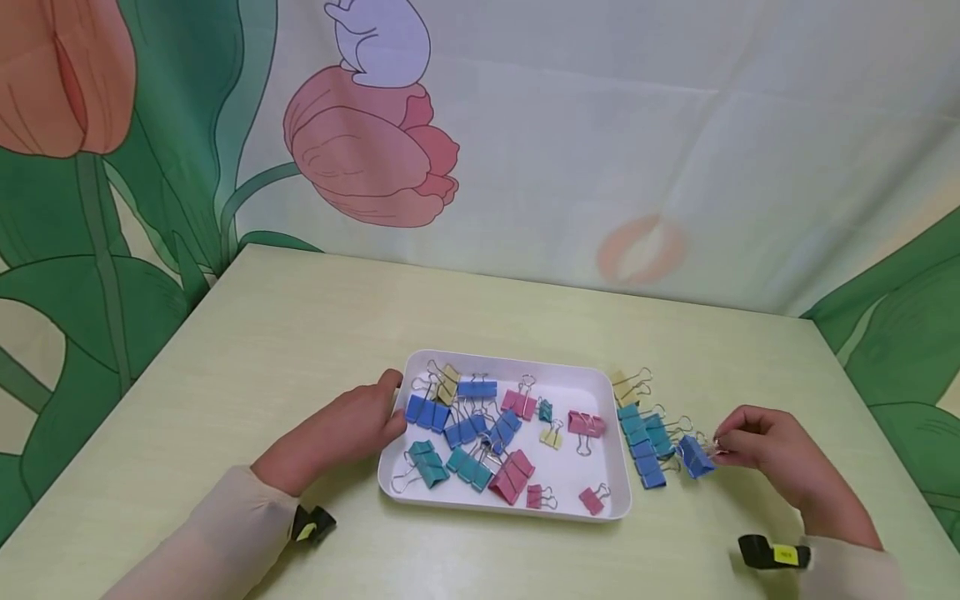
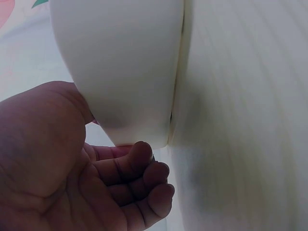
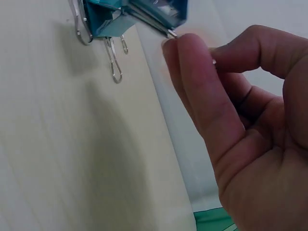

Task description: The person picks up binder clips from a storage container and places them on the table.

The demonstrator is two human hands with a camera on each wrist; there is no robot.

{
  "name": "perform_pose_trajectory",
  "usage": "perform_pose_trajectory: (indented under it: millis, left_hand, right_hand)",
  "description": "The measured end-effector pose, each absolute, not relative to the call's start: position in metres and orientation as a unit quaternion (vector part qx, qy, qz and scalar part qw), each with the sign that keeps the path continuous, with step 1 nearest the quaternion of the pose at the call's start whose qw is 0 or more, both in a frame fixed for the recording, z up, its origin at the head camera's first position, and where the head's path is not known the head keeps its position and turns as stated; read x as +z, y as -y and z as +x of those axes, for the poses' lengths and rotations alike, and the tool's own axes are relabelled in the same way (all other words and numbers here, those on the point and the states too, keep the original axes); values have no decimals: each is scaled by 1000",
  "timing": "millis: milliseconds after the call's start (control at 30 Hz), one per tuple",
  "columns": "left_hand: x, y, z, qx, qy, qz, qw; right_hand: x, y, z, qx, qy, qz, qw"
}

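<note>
A white tray [image 1: 570,510] holds several binder clips in blue, teal, pink and yellow. At its left end my left hand [image 1: 352,425] grips the side wall; the left wrist view shows the hand's curled fingers [image 2: 154,180] by the tray's outer wall [image 2: 120,62]. Beyond the tray's right side, my right hand [image 1: 776,450] pinches a blue binder clip [image 1: 696,457] by its wire handle between thumb and fingertips. That clip hangs tilted beside a row of clips: a yellow one [image 1: 624,388], teal ones [image 1: 658,435] and blue ones [image 1: 649,472].
The pale wooden table [image 1: 315,317] extends around the tray. Behind it hangs a cloth [image 1: 540,167] printed with tulips and a white animal. Black straps with yellow labels sit at the left wrist [image 1: 311,523] and the right wrist [image 1: 772,553].
</note>
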State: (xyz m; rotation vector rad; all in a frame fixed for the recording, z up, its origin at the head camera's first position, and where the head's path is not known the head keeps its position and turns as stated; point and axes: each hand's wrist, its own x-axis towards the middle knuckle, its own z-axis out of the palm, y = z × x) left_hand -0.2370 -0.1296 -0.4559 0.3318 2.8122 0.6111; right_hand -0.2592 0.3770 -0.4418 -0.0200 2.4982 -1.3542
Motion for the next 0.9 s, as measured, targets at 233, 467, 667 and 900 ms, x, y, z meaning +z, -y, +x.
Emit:
perform_pose_trajectory:
  millis: [233,467,667,900]
  left_hand:
    - [-458,130,-237,209,-964,115,118]
    - [-457,131,-236,211,-963,129,105]
    - [-455,131,-236,215,-963,123,111]
    - [-455,131,-235,215,-963,122,111]
  right_hand:
    - [-449,-382,-260,-489,-855,-21,171]
    - [-453,-390,-260,-515,-824,-53,231]
    - [-455,-387,-261,-504,-823,-56,257]
    - [-458,-380,-260,-501,-821,-65,264]
